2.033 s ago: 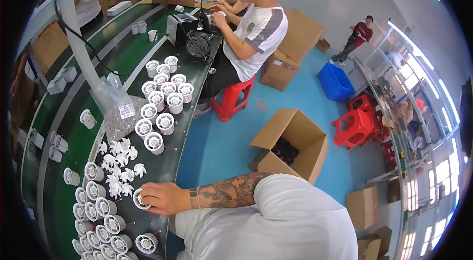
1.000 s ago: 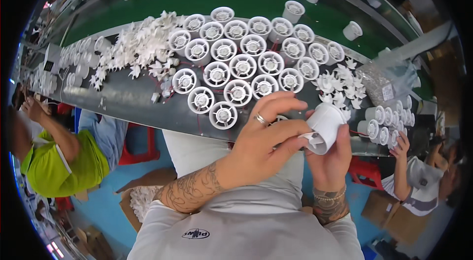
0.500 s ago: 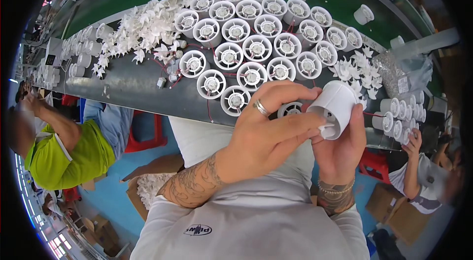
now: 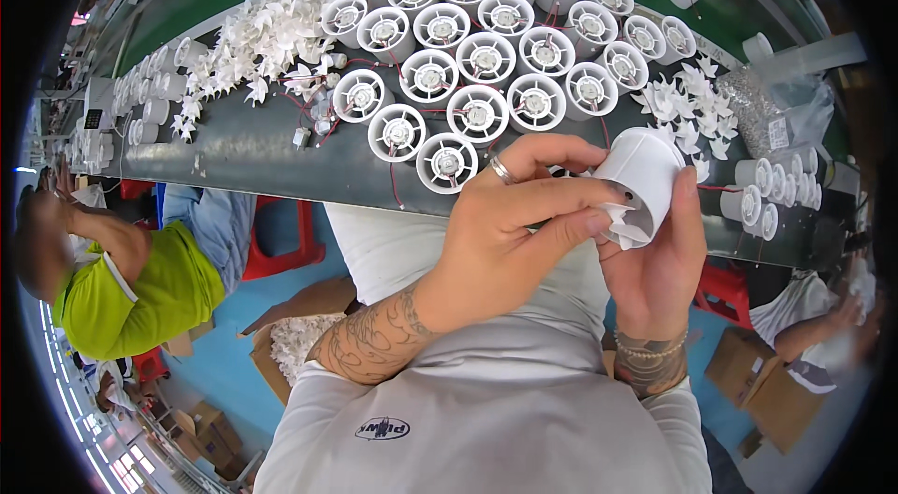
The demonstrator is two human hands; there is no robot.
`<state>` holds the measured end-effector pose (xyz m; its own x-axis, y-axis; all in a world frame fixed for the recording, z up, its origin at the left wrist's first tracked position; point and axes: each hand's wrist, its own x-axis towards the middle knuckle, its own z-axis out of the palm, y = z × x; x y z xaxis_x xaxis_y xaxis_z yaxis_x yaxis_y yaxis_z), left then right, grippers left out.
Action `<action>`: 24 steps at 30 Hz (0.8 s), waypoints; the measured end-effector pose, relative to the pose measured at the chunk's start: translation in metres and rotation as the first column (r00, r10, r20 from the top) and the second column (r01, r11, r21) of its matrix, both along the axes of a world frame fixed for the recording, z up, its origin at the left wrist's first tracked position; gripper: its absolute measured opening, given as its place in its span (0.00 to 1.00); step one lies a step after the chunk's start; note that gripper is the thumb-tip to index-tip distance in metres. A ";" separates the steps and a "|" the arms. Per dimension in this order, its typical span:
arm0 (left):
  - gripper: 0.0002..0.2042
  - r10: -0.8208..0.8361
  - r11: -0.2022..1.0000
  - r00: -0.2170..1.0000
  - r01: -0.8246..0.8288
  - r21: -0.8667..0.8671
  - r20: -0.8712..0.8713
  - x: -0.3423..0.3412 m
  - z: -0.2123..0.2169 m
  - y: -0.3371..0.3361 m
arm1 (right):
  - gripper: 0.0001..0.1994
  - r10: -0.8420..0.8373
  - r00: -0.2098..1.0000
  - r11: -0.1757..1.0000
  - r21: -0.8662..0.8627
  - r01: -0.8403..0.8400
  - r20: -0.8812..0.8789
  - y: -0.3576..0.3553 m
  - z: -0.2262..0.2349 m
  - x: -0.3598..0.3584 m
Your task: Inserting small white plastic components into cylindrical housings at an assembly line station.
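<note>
A white plastic cup-shaped housing is tilted in front of me, its open end facing my left hand. From the right and below, my right hand wraps round it, thumb and fingers along its wall. My left hand, with a ring on one finger, reaches into the opening. Its thumb and forefinger pinch a white star-shaped fan blade piece at the mouth of the housing. The far side of that piece is hidden inside.
Many white round housings with spoked tops crowd the dark table. A heap of white fan blades lies left, a smaller one right, near a clear bag of small metal parts. Co-workers sit at both sides. A cardboard box of white pieces stands below.
The fan blade piece shows more plainly at the housing's mouth, and my left thumb has shifted onto it. Both hands still hold the same things. The whole view has shifted slightly.
</note>
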<state>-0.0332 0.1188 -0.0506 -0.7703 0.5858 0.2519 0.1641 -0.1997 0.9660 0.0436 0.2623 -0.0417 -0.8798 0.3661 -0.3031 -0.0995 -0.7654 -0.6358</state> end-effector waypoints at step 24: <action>0.08 0.111 0.992 0.967 -0.123 -0.040 -0.231 0.012 0.006 -0.017 | 0.27 0.079 0.997 0.997 0.014 -0.079 -0.005 -0.016 0.006 0.012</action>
<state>-0.0214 0.1016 -0.0446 -0.7603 0.5125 0.3993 0.3997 -0.1154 0.9093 0.0561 0.2468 -0.0356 -0.9078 0.2996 -0.2934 -0.0427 -0.7621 -0.6461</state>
